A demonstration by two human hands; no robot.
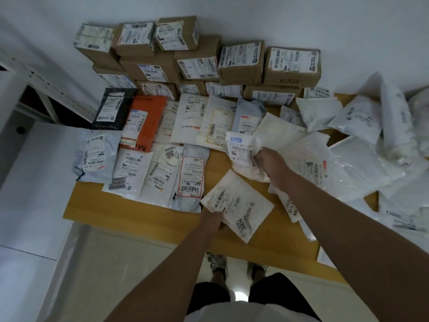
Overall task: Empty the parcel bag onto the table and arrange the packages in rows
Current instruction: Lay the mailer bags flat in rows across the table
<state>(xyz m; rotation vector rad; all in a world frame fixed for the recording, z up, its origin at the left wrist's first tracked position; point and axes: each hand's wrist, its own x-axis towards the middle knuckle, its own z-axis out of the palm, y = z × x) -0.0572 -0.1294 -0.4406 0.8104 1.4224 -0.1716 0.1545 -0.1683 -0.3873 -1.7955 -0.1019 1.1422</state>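
The sorting is looking well past halfway from where I am standing. Brown cardboard boxes (199, 59) are sitting stacked against the wall at twelve o'clock on the wooden counter (130, 210), and in front of them two rows of flat mailers are lying label-up: a far row starting with a black mailer (111, 108) and an orange mailer (144, 122) at ten o'clock, and a nearer row running from a grey mailer (95, 156) across to a red-bordered label packet (190, 177). The left hand (212, 219) is pinching the near corner of a white padded envelope (236, 205), its grip pressed together on the edge, and the envelope is lying tilted just beside the end of the near row, so it seems to be the next piece going into line. The right hand (269, 161) is clutching a crumpled white packet (241, 149) at about one o'clock, fingers closed on it. What is left is plain enough: a loose heap of white poly bags (362, 140) is sprawling over the right side from two to four o'clock, overlapping and unsorted, some hanging off the counter edge. I cannot tell which of them, if any, is the emptied parcel bag itself.
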